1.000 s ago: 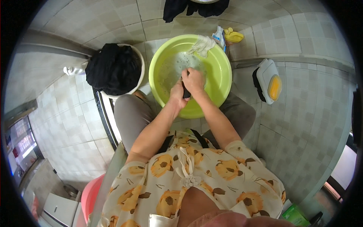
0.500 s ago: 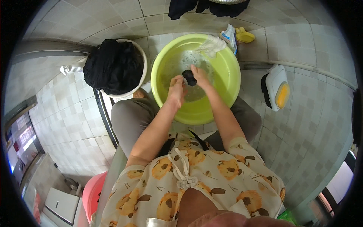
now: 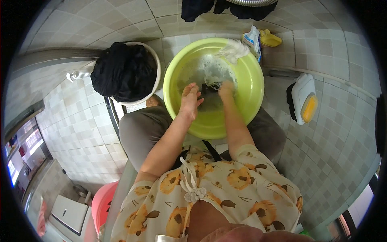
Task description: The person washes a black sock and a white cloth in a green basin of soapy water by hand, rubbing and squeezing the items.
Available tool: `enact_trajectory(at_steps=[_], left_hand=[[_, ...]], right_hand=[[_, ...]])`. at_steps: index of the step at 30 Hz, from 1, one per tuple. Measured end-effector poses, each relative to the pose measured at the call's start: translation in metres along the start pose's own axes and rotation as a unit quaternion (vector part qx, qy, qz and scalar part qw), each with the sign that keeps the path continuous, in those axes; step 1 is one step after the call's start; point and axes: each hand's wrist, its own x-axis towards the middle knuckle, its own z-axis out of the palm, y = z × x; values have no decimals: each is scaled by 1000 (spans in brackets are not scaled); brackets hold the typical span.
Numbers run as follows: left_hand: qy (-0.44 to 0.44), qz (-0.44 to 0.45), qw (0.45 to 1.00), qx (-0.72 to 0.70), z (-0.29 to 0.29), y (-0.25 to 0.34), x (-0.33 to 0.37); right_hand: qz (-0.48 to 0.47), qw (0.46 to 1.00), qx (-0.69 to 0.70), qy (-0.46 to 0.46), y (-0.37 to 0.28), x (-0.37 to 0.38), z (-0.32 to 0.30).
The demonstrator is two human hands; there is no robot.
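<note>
In front of me stands a large yellow-green basin (image 3: 254, 80) with cloudy, sudsy water (image 3: 203, 72). A small black cloth (image 3: 209, 88) lies at the water's surface between my hands, with splashing round it. My right hand (image 3: 226, 90) is closed on the right end of this cloth, down at the water. Just left of the cloth, my left hand (image 3: 189, 100) is open over the basin, its fingers apart and curved, holding nothing. A pale wet cloth (image 3: 234, 50) hangs over the basin's far right rim.
At left, a white tub (image 3: 157, 66) holds a heap of black clothes (image 3: 123, 72). Behind the basin stand a detergent bag (image 3: 252, 40) and a yellow scoop (image 3: 270, 38). To the right are a white box (image 3: 303, 92) with a yellow bar (image 3: 309, 109). A pink bucket (image 3: 102, 203) stands lower left.
The black cloth has gone from a bunch held above the basin down into the water. My right hand lowered with it, the left hand opened away from it, and the water has splashed.
</note>
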Motion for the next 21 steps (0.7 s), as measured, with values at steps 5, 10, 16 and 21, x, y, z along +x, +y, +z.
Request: enact_trajectory(at_steps=[5,10,16,21], left_hand=[[29,-97,994,-52,-3,-6,6],[-10,-88,996,-32,-4,-28,35],[-20,-69,972,-222,7,-48,19],[-37,-32,995,-88,-1,-7,-13]], right_hand=[[110,816,516,-237,-97,-44,-130],[-39,861,447,-238,-154,-141,-221],[-59,984,156,63,-171,-143,-175],[-112,973,180,92,-91,-63,-127]])
